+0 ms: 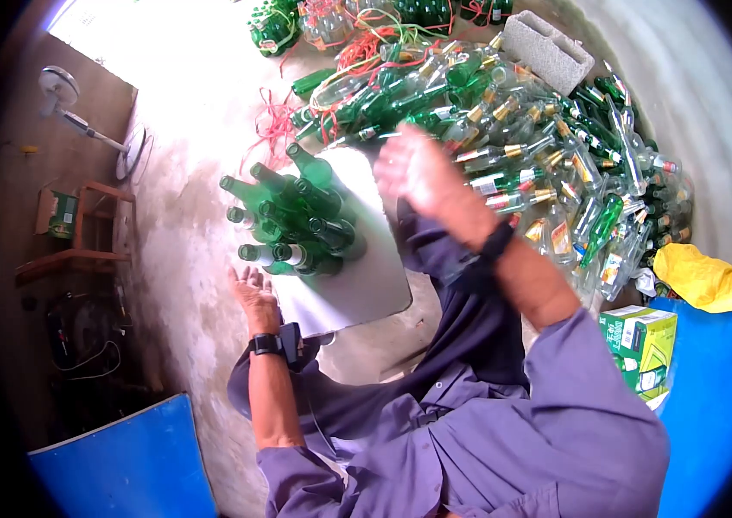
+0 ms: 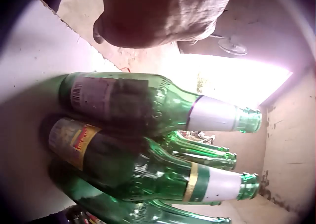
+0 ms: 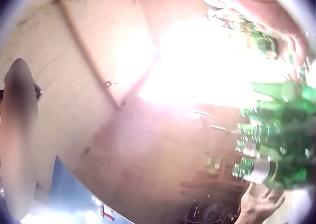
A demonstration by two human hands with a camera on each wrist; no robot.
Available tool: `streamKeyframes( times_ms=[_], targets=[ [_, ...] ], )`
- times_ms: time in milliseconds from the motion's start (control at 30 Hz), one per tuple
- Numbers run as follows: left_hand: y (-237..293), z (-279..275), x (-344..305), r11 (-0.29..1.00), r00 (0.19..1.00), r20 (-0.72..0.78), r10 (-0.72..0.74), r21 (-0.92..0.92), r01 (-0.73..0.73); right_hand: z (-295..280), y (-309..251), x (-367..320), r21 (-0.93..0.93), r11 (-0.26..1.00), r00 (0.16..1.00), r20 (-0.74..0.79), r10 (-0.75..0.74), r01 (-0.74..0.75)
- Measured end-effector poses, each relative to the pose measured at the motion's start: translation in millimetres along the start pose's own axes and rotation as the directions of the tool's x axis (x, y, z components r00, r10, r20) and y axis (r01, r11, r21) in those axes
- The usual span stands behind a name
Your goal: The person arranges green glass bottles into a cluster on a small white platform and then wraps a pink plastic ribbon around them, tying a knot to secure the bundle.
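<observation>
Several green bottles stand upright in a cluster on a white board. My left hand is at the board's near left corner, fingers spread, beside the closest bottles. In the left wrist view this hand is next to a labelled bottle, with a gap between them. To the right of the cluster my right hand is raised, blurred, with extended fingers and nothing in it. The right wrist view has it above the bottles.
A large heap of loose bottles lies beyond and right of the board, with red ribbon near it. A concrete block is at the heap's back. A yellow cloth and a green carton are at right.
</observation>
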State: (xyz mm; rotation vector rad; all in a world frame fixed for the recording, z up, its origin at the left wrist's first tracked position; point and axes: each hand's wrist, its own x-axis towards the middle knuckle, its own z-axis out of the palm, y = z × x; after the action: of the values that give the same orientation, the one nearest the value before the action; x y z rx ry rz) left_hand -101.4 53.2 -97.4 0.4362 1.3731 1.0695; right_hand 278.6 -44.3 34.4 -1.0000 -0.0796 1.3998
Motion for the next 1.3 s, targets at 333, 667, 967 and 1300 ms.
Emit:
streamKeyframes(
  times_ms=[333,667,967,1300],
  targets=[
    [95,7,-65,0.997,0.964,0.261,0.056,-0.060,-0.042,-332,-111,44,-0.382,0.918,0.851,-0.441,-0.285,0.110],
    [84,-6,-74,0.995,0.979,0.202,0.019,0.092,-0.038,-445,-54,92,-0.107,0.986,0.770,-0.617,-0.166,0.127],
    [84,2,-72,0.999,0.951,0.309,-0.004,0.043,-0.010,-458,-37,116,-0.175,0.980,0.715,-0.672,-0.193,0.100],
    [81,-3,-72,0.999,0.955,0.295,0.006,0.038,-0.018,-397,-23,112,-0.572,0.807,0.726,-0.493,-0.479,0.145]
  ],
)
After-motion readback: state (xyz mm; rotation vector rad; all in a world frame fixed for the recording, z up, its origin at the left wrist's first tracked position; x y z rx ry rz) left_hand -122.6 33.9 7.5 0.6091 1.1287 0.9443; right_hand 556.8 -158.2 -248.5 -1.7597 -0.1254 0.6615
